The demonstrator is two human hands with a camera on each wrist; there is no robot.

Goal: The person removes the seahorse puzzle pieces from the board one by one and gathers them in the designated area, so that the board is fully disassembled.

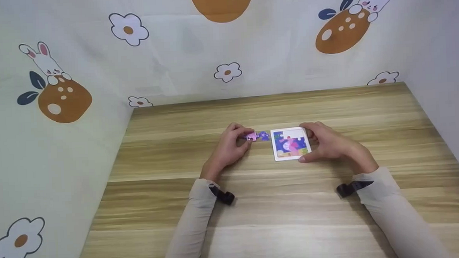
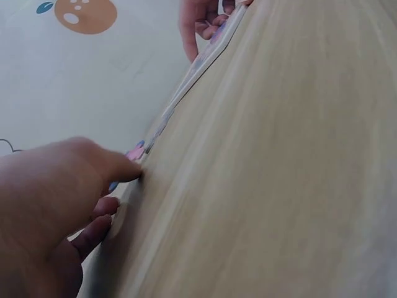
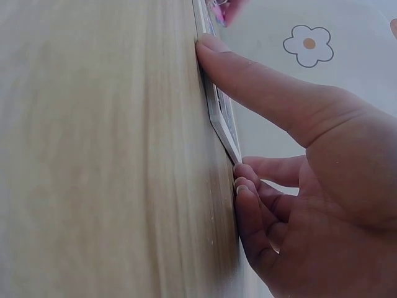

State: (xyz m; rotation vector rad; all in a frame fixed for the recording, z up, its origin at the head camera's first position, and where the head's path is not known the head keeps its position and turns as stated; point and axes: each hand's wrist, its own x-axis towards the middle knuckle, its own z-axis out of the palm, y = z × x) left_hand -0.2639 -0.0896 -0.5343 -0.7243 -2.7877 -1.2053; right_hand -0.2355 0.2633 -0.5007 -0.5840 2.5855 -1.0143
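Observation:
A square puzzle board with a white frame lies on the table, its picture partly filled and a white gap at the top. My right hand grips the board's right side, thumb at the near corner and fingers at the far one. To the left of the board, my left hand pinches a pink puzzle piece between thumb and fingers, at the tabletop. A purple puzzle piece lies between that piece and the board. In the left wrist view the pink piece is mostly hidden behind the thumb.
The wood-grain table meets a patterned cloth wall at the back and pale walls at both sides. A black wrist camera is strapped to the left sleeve and another black camera to the right.

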